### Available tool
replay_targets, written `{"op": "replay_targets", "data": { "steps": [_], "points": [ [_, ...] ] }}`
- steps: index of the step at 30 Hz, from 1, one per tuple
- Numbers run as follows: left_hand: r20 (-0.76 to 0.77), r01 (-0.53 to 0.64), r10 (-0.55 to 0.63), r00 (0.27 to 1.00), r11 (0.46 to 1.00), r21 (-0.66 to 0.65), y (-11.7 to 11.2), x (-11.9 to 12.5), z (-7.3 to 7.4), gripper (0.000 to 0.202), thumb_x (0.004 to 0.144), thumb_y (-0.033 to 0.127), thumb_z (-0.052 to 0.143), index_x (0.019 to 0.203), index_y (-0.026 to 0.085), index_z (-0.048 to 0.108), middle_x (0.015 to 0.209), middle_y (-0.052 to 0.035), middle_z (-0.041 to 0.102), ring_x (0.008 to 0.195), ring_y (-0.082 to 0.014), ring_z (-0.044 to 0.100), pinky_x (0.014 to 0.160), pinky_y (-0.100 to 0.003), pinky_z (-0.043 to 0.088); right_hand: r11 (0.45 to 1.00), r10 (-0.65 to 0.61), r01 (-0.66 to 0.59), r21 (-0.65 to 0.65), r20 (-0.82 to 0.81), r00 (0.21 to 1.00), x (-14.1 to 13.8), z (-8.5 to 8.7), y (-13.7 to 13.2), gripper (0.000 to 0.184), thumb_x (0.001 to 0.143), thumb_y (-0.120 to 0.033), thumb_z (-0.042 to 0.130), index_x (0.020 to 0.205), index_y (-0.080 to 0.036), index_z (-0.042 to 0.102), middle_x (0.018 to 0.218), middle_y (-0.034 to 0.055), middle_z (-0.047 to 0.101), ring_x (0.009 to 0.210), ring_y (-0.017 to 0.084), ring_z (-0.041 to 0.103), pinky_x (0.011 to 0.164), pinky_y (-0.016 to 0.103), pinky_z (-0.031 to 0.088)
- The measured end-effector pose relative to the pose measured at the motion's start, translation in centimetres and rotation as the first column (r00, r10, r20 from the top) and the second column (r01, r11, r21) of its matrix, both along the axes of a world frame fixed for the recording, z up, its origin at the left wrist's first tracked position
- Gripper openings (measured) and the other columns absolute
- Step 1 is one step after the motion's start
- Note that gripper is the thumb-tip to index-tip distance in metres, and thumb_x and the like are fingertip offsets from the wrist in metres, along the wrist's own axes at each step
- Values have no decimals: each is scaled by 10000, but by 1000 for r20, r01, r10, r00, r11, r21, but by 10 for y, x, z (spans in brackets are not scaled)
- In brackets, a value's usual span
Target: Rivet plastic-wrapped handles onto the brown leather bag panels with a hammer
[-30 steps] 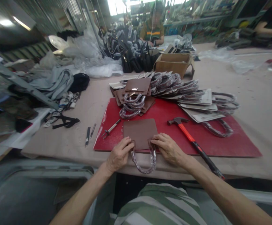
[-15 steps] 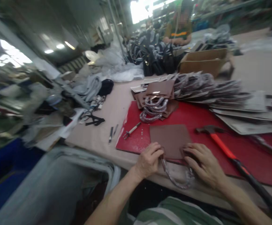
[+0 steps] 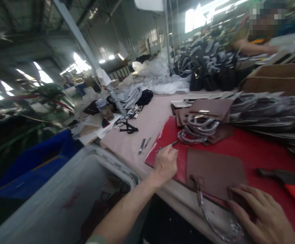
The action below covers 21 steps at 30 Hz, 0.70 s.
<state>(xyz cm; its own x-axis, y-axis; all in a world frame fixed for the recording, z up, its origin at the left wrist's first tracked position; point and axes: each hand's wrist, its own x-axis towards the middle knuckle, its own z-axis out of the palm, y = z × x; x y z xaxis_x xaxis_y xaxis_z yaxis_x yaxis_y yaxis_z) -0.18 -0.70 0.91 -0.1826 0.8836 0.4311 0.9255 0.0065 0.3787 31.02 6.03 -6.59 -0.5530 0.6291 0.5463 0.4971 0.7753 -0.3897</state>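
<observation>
A flat brown leather bag panel (image 3: 213,169) lies on the red mat (image 3: 259,149). A plastic-wrapped bag handle (image 3: 205,211) hangs in a loop over the table's front edge, its left end resting on the panel. At the panel's lower right corner, my right hand (image 3: 261,210) grips the handle's other end, which its fingers mostly cover. My left hand (image 3: 166,162) is on the mat left of the panel, fingers curled down; what they pinch is hidden. Just behind it lies a thin metal tool (image 3: 171,144), partly covered.
A hammer (image 3: 287,181) with an orange-red handle lies right of the panel. Behind sit stacked brown panels with wrapped handles (image 3: 198,128). Two small blades (image 3: 142,147) lie at left. A grey bin (image 3: 61,189) stands beside the table. Across it, a person (image 3: 254,40) works near black bags (image 3: 200,78).
My left hand has let go of the handle's left end and moved left onto the mat by the thin tool. My right hand stays at the panel corner. The view has swung left.
</observation>
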Motion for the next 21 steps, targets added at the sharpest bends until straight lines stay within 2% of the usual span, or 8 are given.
{"op": "replay_targets", "data": {
  "steps": [2, 4, 7, 10, 12, 16, 21],
  "points": [
    [-34, -104, 101, 994, 989, -109, 11, -18, 10, 171, 921, 164, 518, 1002, 167, 669, 1058, -124, 667, 1045, -260, 626, 960, -432, 517, 999, -28, 27, 41, 24, 999, -8, 18, -10, 289, 906, -449, 565, 1072, -242, 681, 1101, 115, 679, 994, 317, 626, 824, 479, 494],
    [-74, -155, 143, 987, 968, -198, 21, -33, 16, 172, 918, 207, 545, 1016, 156, 677, 1084, -134, 665, 1058, -267, 623, 961, -419, 500, 998, -49, 47, 52, 38, 998, -12, 26, -15, 281, 925, -429, 552, 1073, -228, 682, 1102, 113, 678, 1000, 297, 624, 834, 456, 502],
    [-60, -177, 167, 984, 916, -361, 33, -48, 18, 215, 900, 276, 589, 1042, 153, 692, 1111, -148, 682, 1076, -272, 628, 950, -386, 478, 998, -67, 66, 20, 45, 997, -11, 27, -17, 279, 926, -426, 560, 1065, -224, 692, 1104, 110, 681, 1021, 288, 619, 862, 442, 503],
    [8, -137, 162, 987, 859, -494, 41, -58, 16, 176, 863, 317, 634, 928, 185, 730, 951, -117, 731, 960, -259, 669, 864, -345, 484, 997, -72, 72, 7, 37, 997, -9, 24, -17, 272, 925, -427, 568, 1049, -222, 698, 1100, 109, 682, 1028, 286, 617, 876, 439, 498],
    [35, -127, 169, 985, 850, -511, 46, -63, 12, 139, 838, 309, 655, 845, 196, 735, 858, -102, 737, 902, -254, 680, 818, -330, 483, 997, -69, 69, 20, 31, 997, -9, 24, -17, 273, 927, -426, 567, 1048, -219, 697, 1099, 111, 680, 1021, 287, 618, 869, 438, 497],
    [128, -152, 246, 961, 853, -500, 54, -72, 2, 90, 780, 266, 701, 786, 185, 741, 823, -107, 740, 870, -262, 687, 779, -331, 486, 997, -67, 65, 38, 32, 997, -10, 25, -16, 273, 931, -422, 559, 1050, -216, 695, 1091, 113, 679, 1010, 286, 618, 854, 436, 498],
    [362, -177, 388, 848, 849, -497, 55, -86, -8, 123, 797, 247, 679, 816, 143, 743, 678, -56, 706, 615, -164, 655, 592, -253, 489, 997, -61, 59, 43, 39, 997, -11, 24, -16, 273, 930, -420, 555, 1042, -218, 698, 1090, 107, 683, 1018, 289, 618, 851, 442, 500]
  ]
}}
